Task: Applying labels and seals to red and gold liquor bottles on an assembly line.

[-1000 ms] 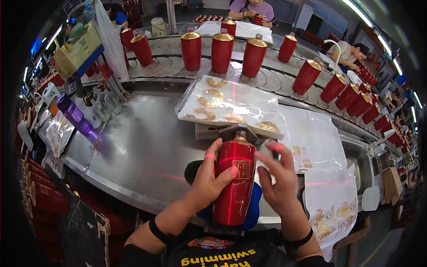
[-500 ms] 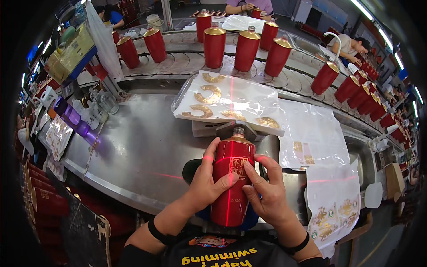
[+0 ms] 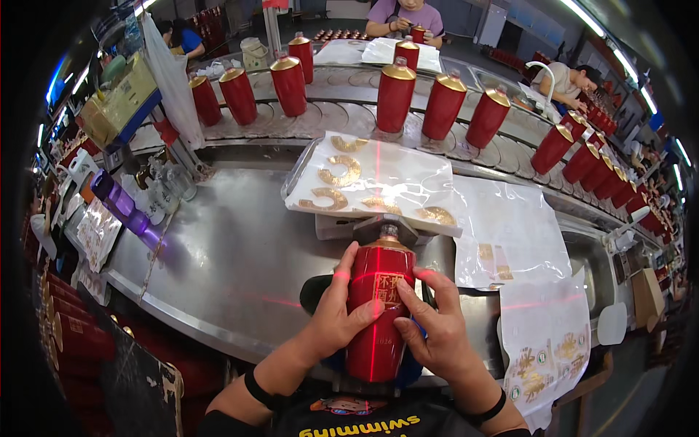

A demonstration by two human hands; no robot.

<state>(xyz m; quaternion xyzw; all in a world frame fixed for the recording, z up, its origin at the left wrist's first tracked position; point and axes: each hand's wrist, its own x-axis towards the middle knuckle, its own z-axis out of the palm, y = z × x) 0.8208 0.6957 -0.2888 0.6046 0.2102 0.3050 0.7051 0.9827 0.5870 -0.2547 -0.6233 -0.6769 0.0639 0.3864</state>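
Two hands, left hand [image 3: 336, 315] and right hand [image 3: 429, 328], press fingers flat against one red bottle [image 3: 380, 306], upright at the steel table [image 3: 226, 247] edge. Behind it, a clear tray [image 3: 371, 182] holds five gold labels [image 3: 339, 172].

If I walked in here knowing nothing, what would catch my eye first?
Probably the red bottle lying in the middle, pressed between the left hand and the right hand, with red laser lines crossing it. Behind it, a curved conveyor carries a long row of gold-capped red bottles, and a tray of gold labels sits on the steel table.
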